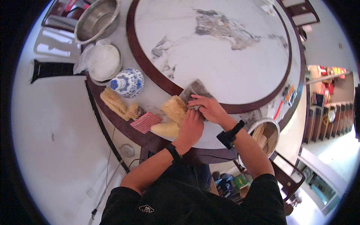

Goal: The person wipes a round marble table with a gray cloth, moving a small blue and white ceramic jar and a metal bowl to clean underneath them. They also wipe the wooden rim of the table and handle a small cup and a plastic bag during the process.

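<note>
A folded grey cloth (197, 87) lies at the near edge of the round table, partly over the dark ring. My right hand (210, 109) bears on it from the right, its fingers across the near part and holding it. Just left of that, my left hand (191, 130) reaches to the cloth's near edge, fingers together; its grip is hidden. Against my left hand lie a fluffy tan cloth (173, 108) and a pale yellow cloth (165, 129). Further left are a red-and-white striped cloth (145, 122), a small tan bundle (135, 110) and a long tan fluffy cloth (113, 102).
A blue-and-white porcelain vase (131, 83) stands behind the cloths. Past it are a plastic-covered white round item (104, 62) and a metal basin (97, 21). At right are a round container (274, 137) holding wooden sticks and a red-handled item (278, 110). The marble turntable (197, 62) fills the centre.
</note>
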`<state>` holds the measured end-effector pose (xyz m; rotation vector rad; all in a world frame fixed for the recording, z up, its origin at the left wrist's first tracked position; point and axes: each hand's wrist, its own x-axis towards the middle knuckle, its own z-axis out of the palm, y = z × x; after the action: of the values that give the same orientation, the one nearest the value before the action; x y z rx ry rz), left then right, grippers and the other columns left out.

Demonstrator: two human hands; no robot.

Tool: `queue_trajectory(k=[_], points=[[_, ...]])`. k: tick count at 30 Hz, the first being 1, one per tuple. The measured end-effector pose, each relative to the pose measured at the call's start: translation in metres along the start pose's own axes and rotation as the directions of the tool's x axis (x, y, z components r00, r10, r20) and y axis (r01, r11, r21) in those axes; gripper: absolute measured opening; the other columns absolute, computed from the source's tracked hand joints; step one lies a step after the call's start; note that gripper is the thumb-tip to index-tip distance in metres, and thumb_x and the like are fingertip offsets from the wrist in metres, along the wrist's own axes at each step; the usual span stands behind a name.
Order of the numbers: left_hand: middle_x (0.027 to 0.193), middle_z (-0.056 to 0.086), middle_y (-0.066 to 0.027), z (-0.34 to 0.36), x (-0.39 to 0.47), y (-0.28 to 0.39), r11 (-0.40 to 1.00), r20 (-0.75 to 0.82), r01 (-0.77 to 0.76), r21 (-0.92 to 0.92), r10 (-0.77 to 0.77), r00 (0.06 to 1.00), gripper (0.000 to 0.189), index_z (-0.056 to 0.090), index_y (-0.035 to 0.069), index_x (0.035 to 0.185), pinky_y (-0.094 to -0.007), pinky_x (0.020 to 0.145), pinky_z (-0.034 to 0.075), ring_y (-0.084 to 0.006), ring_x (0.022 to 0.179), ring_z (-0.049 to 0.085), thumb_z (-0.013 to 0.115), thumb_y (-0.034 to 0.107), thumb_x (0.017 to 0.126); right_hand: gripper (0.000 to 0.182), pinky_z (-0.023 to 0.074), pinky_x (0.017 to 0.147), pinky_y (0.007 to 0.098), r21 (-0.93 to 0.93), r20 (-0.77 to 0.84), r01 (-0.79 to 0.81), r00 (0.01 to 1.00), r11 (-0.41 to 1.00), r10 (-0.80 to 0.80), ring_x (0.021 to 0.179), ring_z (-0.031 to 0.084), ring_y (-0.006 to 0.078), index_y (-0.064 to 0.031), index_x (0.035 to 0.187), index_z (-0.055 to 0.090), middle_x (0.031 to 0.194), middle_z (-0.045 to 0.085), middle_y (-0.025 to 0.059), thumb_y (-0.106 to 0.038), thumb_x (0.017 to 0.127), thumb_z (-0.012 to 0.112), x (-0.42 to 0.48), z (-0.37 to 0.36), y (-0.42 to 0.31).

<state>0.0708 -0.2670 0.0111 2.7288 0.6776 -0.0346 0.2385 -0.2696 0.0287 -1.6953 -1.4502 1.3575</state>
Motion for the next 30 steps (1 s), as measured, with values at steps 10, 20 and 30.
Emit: queue_trajectory(k=[10, 20, 30], points=[[0.11, 0.051, -0.0172, -0.002, 0.032, 0.003, 0.979, -0.019, -0.133, -0.151, 0.132, 0.991, 0.037, 0.053, -0.001, 0.116, -0.0492, 0.096, 0.041, -0.0376, 0.106, 0.051, 0.064, 0.009, 0.082, 0.037, 0.0413, 0.11, 0.0418, 0.072, -0.6, -0.072, 0.794, 0.995, 0.1, 0.124, 0.055, 0.0351, -0.0026, 0.12, 0.066, 0.129, 0.062, 0.0179, -0.006, 0.085, 0.054, -0.043, 0.029, 0.019], [0.11, 0.048, -0.0182, -0.007, 0.039, -0.008, 0.958, -0.113, -0.044, -0.283, 0.013, 0.994, 0.04, 0.051, 0.002, 0.107, -0.0482, 0.093, 0.042, -0.0404, 0.108, 0.05, 0.069, -0.005, 0.072, 0.056, 0.036, 0.115, 0.0435, -0.175, -0.655, -0.182, 0.755, 0.967, 0.024, 0.143, 0.034, 0.0338, -0.0034, 0.133, 0.057, 0.153, 0.04, 0.0147, 0.0, 0.077, 0.063, -0.087, 0.05, 0.026], [0.121, 0.049, -0.0191, -0.042, -0.002, -0.007, 0.965, -0.026, 0.144, -0.218, -0.153, 0.988, 0.051, 0.053, 0.004, 0.122, -0.0471, 0.098, 0.043, -0.0393, 0.118, 0.049, 0.074, 0.004, 0.076, 0.058, 0.0441, 0.108, 0.042, -0.145, -0.799, -0.142, 0.6, 0.979, -0.032, 0.135, 0.045, 0.0348, -0.0061, 0.119, 0.064, 0.143, 0.052, 0.0144, 0.017, 0.066, 0.057, -0.074, 0.051, 0.052]])
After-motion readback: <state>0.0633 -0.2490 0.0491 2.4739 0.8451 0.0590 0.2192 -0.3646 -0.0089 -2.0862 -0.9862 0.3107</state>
